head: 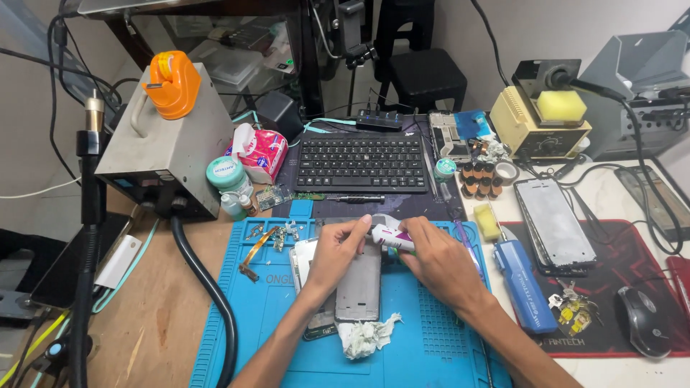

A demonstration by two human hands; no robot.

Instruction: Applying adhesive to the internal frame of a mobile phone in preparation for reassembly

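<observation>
Both hands meet over a work mat [431, 359] on the counter [158, 323]. The left hand [338, 248] rests on a phone frame [359, 287] lying on the mat, while the right hand [438, 262] holds a small tube [392, 237] just beside the left fingertips. A crumpled tissue [368, 336] lies on the mat nearer the person than the hands. Loose screws and a flex cable [259, 244] sit left of the left hand. A keyboard [361, 164] lies beyond both hands. Right of the right hand rests a handheld tool [521, 284], then a stack of phone screens [555, 226], and farther right a mouse [645, 322]. A soldering station [535, 126] stands behind those screens; a hot-air station [169, 144] stands far left.
</observation>
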